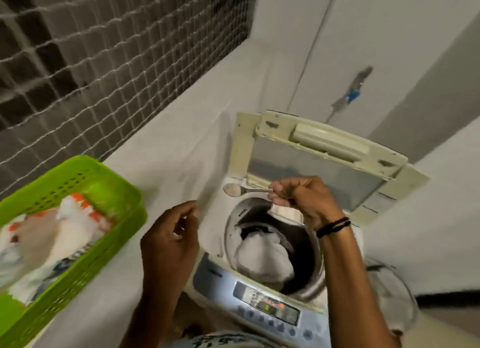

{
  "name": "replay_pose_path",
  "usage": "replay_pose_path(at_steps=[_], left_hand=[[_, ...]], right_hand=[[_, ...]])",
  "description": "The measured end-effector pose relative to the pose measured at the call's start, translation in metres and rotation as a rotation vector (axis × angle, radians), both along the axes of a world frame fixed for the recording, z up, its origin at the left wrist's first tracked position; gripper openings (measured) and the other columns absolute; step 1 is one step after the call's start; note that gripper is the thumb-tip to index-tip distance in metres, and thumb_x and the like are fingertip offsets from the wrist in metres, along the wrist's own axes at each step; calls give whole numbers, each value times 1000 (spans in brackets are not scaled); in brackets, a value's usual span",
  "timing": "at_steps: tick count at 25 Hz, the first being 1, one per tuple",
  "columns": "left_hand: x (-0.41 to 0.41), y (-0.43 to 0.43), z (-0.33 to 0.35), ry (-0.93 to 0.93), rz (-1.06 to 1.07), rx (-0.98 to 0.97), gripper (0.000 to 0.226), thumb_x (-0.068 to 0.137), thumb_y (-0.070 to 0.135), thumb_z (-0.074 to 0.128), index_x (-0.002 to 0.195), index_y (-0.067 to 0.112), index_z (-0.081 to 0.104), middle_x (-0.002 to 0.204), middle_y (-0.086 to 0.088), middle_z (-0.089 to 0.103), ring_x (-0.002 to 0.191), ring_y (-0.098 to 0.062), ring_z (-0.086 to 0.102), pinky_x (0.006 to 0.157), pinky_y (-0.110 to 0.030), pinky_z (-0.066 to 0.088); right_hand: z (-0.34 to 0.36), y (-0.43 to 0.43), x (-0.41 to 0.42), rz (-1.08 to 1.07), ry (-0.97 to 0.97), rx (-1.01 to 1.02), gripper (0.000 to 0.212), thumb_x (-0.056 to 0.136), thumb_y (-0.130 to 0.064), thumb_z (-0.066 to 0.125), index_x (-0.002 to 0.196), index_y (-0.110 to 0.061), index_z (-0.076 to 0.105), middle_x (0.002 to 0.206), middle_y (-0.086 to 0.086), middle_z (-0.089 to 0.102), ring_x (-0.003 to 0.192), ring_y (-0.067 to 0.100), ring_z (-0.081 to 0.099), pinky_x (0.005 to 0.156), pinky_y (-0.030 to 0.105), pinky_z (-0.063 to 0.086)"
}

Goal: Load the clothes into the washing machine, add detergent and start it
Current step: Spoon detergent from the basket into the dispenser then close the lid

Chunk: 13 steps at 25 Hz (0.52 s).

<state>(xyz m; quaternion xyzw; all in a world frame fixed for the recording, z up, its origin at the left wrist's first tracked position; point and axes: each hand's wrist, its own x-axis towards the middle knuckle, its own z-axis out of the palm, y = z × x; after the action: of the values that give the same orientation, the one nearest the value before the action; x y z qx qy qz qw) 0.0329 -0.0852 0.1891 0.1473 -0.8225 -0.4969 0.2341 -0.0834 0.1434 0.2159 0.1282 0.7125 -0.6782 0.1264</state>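
The top-loading washing machine (215,233) stands with its lid (319,153) raised. White clothes (262,256) lie in the drum. My right hand (304,199) pinches the handle of a metal spoon (233,190), whose bowl points left over the machine's back left corner. Whether the bowl holds powder I cannot tell. My left hand (168,241) hovers left of the drum with loosely curled fingers and holds nothing. A lit control panel (270,306) runs along the machine's front edge.
A green plastic basket (109,191) with a white and orange packet (65,225) sits on the white ledge (166,150) at left. Netting covers a grille behind the ledge. A grey hose (405,295) hangs right of the machine.
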Motion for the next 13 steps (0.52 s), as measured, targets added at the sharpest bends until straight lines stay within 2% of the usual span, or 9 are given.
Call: replay_pose_path(at_steps=[3, 6, 8, 10, 11, 13], left_hand=[[-37, 42, -32, -128, -178, 97, 15, 91, 17, 65, 101, 22, 75, 95, 15, 73, 84, 0, 66, 74, -2, 45], [-81, 87, -81, -293, -301, 248, 12, 88, 14, 67, 93, 20, 76, 87, 11, 73, 78, -1, 67, 70, -11, 50], [-114, 118, -122, -527, -297, 600, 9, 84, 10, 68, 80, 15, 73, 79, -3, 71, 65, -14, 61, 59, -20, 47], [-143, 145, -164, -776, -196, 930, 9, 83, 6, 67, 74, 8, 66, 72, -13, 62, 59, -19, 50, 53, -24, 39], [-156, 156, -183, -863, -158, 979, 9, 84, 5, 66, 75, 5, 65, 70, -13, 60, 56, -18, 48, 51, -24, 39], [-177, 173, -217, -979, -147, 949, 11, 88, 8, 65, 77, 4, 64, 66, -9, 60, 52, -14, 47, 47, -22, 38]], right_hand=[[-41, 58, -3, -219, -54, -13, 15, 87, 11, 61, 78, 5, 71, 67, 15, 70, 59, 17, 69, 58, 21, 59], [-89, 107, -7, -332, -70, 113, 18, 82, 5, 67, 65, -1, 73, 65, 13, 68, 63, 21, 61, 67, 30, 54], [-126, 131, -10, -401, -120, 176, 16, 74, 2, 69, 60, -5, 71, 69, 12, 69, 70, 24, 62, 73, 37, 54], [-172, 151, -18, -469, -184, 225, 9, 69, -7, 72, 61, -10, 75, 73, 8, 75, 76, 28, 71, 83, 42, 58], [-192, 156, -21, -503, -211, 248, 6, 67, -14, 73, 63, -14, 77, 74, 6, 76, 80, 28, 73, 87, 44, 58], [-207, 150, -25, -572, -278, 288, 9, 71, -16, 75, 63, -18, 77, 74, 1, 77, 80, 24, 73, 89, 40, 58]])
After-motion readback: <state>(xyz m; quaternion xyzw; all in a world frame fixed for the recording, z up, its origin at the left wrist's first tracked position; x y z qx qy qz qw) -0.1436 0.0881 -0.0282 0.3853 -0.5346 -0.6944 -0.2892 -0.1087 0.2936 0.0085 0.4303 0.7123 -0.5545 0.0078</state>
